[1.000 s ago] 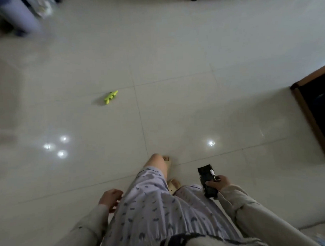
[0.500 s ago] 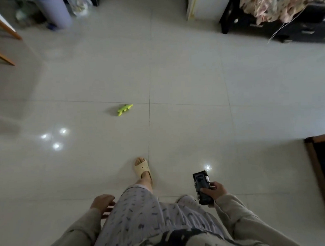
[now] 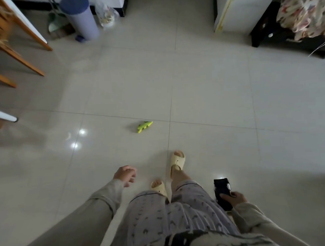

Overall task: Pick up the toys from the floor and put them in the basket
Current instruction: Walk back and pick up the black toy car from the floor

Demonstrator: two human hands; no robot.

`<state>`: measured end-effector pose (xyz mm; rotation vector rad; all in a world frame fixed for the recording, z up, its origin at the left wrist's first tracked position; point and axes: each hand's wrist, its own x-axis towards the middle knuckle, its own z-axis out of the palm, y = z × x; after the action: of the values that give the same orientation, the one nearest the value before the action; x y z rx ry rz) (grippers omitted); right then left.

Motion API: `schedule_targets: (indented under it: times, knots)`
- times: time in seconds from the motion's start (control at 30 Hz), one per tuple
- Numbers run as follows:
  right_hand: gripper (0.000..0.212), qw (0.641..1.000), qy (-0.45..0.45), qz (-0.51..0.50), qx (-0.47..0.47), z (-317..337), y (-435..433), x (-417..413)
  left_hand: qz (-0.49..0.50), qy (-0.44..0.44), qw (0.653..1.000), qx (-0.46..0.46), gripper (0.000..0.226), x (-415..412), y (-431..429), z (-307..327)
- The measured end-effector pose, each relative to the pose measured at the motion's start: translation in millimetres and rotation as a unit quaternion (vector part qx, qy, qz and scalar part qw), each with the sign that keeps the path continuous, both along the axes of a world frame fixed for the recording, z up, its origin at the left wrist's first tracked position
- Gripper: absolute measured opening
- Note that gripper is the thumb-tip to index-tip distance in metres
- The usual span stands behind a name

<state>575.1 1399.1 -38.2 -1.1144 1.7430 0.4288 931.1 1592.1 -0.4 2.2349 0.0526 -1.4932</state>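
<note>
A small green crocodile toy (image 3: 144,126) lies on the tiled floor ahead of my feet, a little to the left. My left hand (image 3: 125,175) hangs loose and empty below it, fingers slightly curled and apart. My right hand (image 3: 234,198) grips a black toy car (image 3: 222,192) at my right side, low in the view. No basket is in view.
Wooden chair legs (image 3: 23,54) stand at the left, a blue bin (image 3: 80,19) and a plastic bag (image 3: 106,14) at the back. A white cabinet (image 3: 240,9) and a dark bench with floral cloth (image 3: 305,13) sit at the back right. I wear cream slippers (image 3: 177,162).
The view has tilted up and moved forward, bringing the furniture at the back into sight. The crocodile toy is closer. My left hand has swung forward. The black car stays in my right hand.
</note>
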Motion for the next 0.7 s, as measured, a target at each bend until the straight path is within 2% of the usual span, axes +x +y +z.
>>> schedule_targets:
  times: [0.07,0.23,0.3,0.33,0.4,0.47,0.6,0.7]
  knots:
    - [0.032,1.0,0.001,0.017,-0.008,-3.4,-22.1,26.3,0.002,0.018,1.0,0.016,0.011,5.4,-2.5,-8.5]
    - [0.017,0.995,-0.006,0.103,0.01,-20.1,-101.0,97.0,0.047,0.062,0.994,0.082,0.009,23.2,-4.6,-33.4]
    - [0.032,0.988,0.005,0.152,0.006,-21.0,-137.9,131.4,0.074,0.074,0.989,0.108,0.01,29.6,-9.0,-38.3]
    - [0.033,0.986,0.007,0.165,0.006,-18.5,-154.8,149.6,0.087,0.078,0.986,0.118,0.01,33.5,-13.1,-39.5]
    - [0.02,0.985,-0.008,0.169,0.025,-13.9,-185.1,184.1,0.106,0.079,0.983,0.125,0.011,44.6,-27.4,-41.0]
    - [0.015,0.986,-0.032,0.163,0.037,-11.6,-211.8,214.3,0.119,0.074,0.983,0.115,0.012,59.3,-47.5,-41.6]
    - [0.038,0.979,-0.034,0.2,0.036,-10.9,-247.7,258.2,0.147,0.062,0.983,0.089,0.012,87.6,-92.7,-40.5]
    - [0.05,0.977,-0.033,0.207,0.042,-13.8,-265.1,281.6,0.131,0.063,0.986,0.081,0.012,109.8,-125.1,-45.4]
